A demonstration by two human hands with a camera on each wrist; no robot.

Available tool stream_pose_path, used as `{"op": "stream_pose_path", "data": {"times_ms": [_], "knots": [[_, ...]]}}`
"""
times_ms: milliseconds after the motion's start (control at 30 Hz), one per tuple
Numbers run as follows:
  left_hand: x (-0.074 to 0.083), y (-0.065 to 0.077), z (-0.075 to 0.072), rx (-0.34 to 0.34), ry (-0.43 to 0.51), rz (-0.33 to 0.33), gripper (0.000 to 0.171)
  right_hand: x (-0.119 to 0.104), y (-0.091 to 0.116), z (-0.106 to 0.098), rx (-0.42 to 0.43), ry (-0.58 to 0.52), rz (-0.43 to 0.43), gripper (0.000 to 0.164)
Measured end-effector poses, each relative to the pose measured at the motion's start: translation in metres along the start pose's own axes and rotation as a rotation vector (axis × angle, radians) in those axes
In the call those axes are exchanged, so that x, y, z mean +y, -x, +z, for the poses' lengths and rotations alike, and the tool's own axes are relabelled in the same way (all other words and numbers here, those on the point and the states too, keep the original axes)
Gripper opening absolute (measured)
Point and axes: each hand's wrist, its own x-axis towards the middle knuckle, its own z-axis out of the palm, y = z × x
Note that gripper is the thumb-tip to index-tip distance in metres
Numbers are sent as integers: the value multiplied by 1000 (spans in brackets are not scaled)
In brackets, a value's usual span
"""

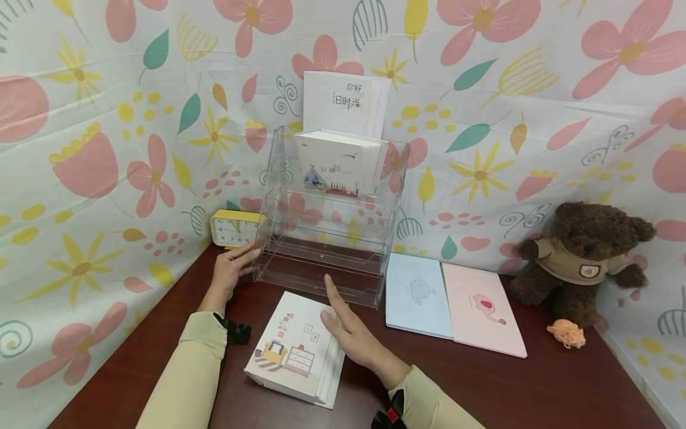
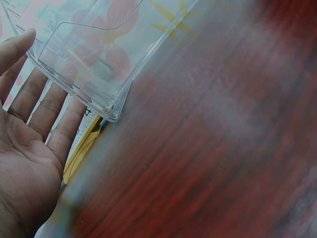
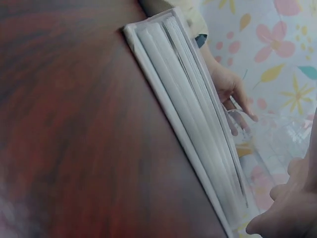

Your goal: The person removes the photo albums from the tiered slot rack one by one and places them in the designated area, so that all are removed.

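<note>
On the table before the clear rack, the stack of white books lies flat — stiff-covered, probably hefty, yet likely to slide apart, so best gripped by both long edges. The right hand is open and empty beside it; the left hand extends its fingers at the rack's slick, likely brittle side (whether pressing, I cannot tell).

Home-style study corner; actual premises cannot be determined.
Creased, floral-printed wall covering encloses a dark wood-grain tabletop at left, back and right. Domestic indicators noted: yellow-framed clock, clear tiered rack holding illustrated books, a further book stack before it, blue notebook and pink notebook side by side, and brown teddy bear wearing a shirt.
</note>
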Motion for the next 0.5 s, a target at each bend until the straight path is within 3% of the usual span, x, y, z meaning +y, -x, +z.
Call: {"op": "stream_pose_path", "data": {"times_ms": [233, 333, 500], "knots": [[-2, 2, 0, -2, 14, -11, 58, -12, -1, -10, -31, 125, -84, 61], [-4, 0, 0, -6, 26, -12, 57, -20, -5, -25, -45, 201, -156, 59], [-2, -2, -2, -3, 18, 1, 59, -33, -21, -54, -71, 228, -263, 67]]}}
